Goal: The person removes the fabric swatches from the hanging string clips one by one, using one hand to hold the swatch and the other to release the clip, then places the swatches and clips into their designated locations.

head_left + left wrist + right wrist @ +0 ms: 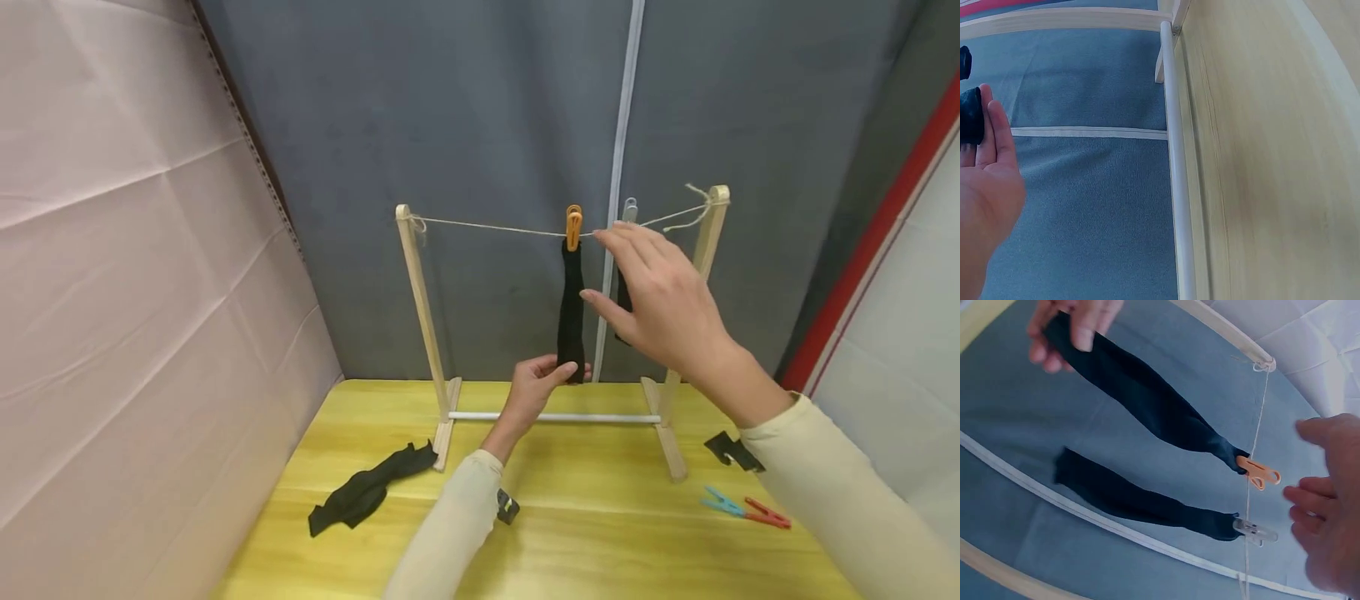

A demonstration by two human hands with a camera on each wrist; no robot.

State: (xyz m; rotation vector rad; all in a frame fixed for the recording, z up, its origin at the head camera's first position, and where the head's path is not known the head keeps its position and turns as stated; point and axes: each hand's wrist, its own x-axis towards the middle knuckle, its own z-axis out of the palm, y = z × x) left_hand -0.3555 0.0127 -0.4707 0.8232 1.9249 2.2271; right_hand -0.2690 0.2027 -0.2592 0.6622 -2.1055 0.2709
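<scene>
A black sock (pixel 571 304) hangs from the string line, held at its top by an orange clothespin (pixel 573 227). My left hand (pixel 534 385) pinches the sock's lower end, thumb in front and fingers behind. Beside the orange clothespin, my right hand (pixel 660 287) is raised with nothing in it; the right wrist view shows its fingers (pixel 1311 503) apart from the pin. A second black sock (pixel 1147 503) hangs alongside from a clear clothespin (pixel 1255 531); in the head view my right hand partly covers it.
The string (pixel 487 225) runs between two wooden posts (pixel 423 308) joined by a white bar (pixel 555 417). Another black sock (pixel 371 487) lies on the yellow table at left. Blue (pixel 723 502) and red (pixel 768 513) clothespins and a small black card (pixel 733 452) lie at right.
</scene>
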